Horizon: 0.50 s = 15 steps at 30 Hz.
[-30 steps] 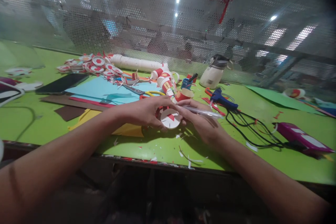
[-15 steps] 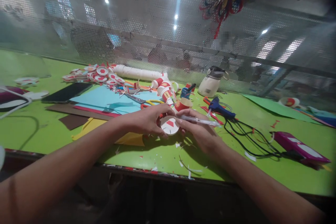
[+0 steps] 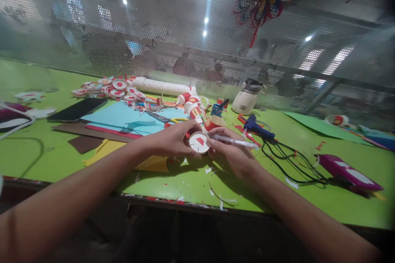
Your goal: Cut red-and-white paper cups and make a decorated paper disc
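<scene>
A round white paper-cup base (image 3: 195, 144) with a raised rim faces me above the table's front part. It carries a red patch and a few short dark pen marks. My left hand (image 3: 175, 137) grips its left edge between thumb and fingers. At its right edge, the fingers of my right hand (image 3: 231, 152) touch the rim while holding a clear-barrelled pen (image 3: 236, 141), which points away to the right. Just behind both hands sits a red and cream paper cup (image 3: 215, 122). Scissors (image 3: 177, 120) with orange and yellow handles lie behind my left hand.
Blue paper sheets (image 3: 123, 117) and a dark phone (image 3: 77, 109) lie left. Several red-white discs (image 3: 119, 84) are heaped behind them. To the right are a blue glue gun (image 3: 257, 127), black cables and a purple box (image 3: 348, 172). A white bottle (image 3: 244, 100) stands behind. Paper scraps litter the front.
The cup base has turned a little and now faces me more squarely, its red patch shifted toward the right. Both hands keep their hold, and the view has shifted slightly.
</scene>
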Motion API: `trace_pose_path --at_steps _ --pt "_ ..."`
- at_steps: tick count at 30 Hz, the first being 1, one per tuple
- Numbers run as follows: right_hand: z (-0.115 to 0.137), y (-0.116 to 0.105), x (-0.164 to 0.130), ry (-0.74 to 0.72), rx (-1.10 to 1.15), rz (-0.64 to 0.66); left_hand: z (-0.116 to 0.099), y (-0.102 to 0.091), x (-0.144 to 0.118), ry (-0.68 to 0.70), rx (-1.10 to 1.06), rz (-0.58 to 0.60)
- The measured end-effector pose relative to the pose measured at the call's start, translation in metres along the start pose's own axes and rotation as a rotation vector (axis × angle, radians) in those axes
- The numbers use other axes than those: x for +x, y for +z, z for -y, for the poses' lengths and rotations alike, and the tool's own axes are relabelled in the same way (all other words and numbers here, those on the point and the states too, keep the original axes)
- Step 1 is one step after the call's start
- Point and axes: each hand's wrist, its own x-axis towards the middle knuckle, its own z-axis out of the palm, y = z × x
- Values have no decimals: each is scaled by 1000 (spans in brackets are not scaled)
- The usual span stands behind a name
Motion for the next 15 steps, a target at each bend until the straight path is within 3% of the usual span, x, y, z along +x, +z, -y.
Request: trace_pose_path --at_steps 7,12,15 --pt "-6 -5 4 -5 40 30 -6 -2 0 -8 24 -61" --pt "-4 -8 5 -19 57 -4 -7 -6 -1 86 63 24" --pt "-2 -7 4 -14 28 41 -6 -6 -2 159 28 89"
